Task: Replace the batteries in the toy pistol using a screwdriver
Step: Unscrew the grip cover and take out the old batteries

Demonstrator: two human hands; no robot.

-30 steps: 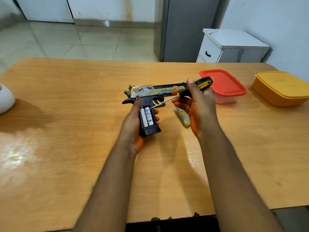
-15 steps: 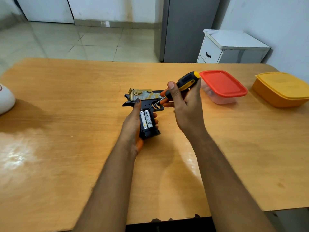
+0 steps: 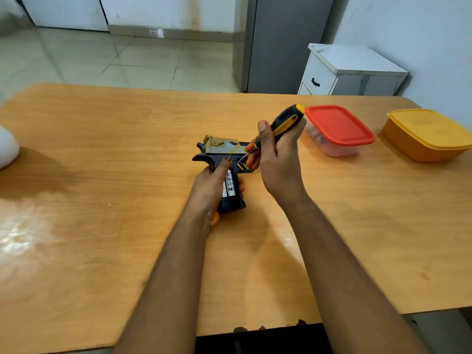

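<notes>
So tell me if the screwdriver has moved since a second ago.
Yes. The screwdriver has swung more upright: its handle end, which overlapped the red lid before, now sits just left of it.

I'm looking at a warm orange-brown table (image 3: 102, 175) with wood grain and a pale glare patch at its left. The toy pistol (image 3: 224, 152) is black with a gold-and-tan camouflage slide. I see white batteries (image 3: 229, 185) with small black markings in its grip. The screwdriver (image 3: 286, 121) handle is black with yellow stripes and an orange collar. One clear container has a red lid (image 3: 337, 125); the other container (image 3: 429, 135) is mustard yellow all over. The cabinet (image 3: 355, 70) is white with a black handle.
</notes>
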